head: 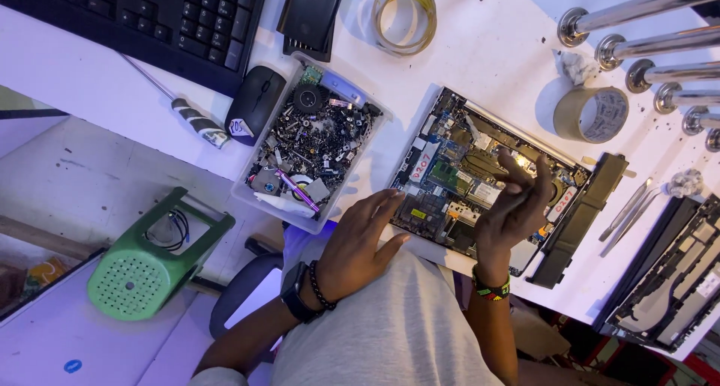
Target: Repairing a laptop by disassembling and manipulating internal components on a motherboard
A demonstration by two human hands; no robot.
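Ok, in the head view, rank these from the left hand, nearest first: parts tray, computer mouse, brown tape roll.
From the left hand:
1. Parts tray, just beside it toward the keyboard.
2. Computer mouse, beyond the tray.
3. Brown tape roll, across the opened laptop, by the metal rods.

Opened laptop base with exposed green and blue circuit boards [480,180] lies on the white table [495,48], near edge. Left hand [360,243], black wristwatch and bead bracelet on the wrist, rests flat on the base's left near corner. Right hand [517,206], fingers curled, hovers over the base's right part; whether it pinches anything cannot be told. Long black battery pack [581,217] lies just right of the base. Clear plastic tray of small screws and parts [311,146] sits just left of it. Black computer mouse [255,105] and striped-handle screwdriver [191,120] lie further left. Brown tape roll [592,114] is far right.
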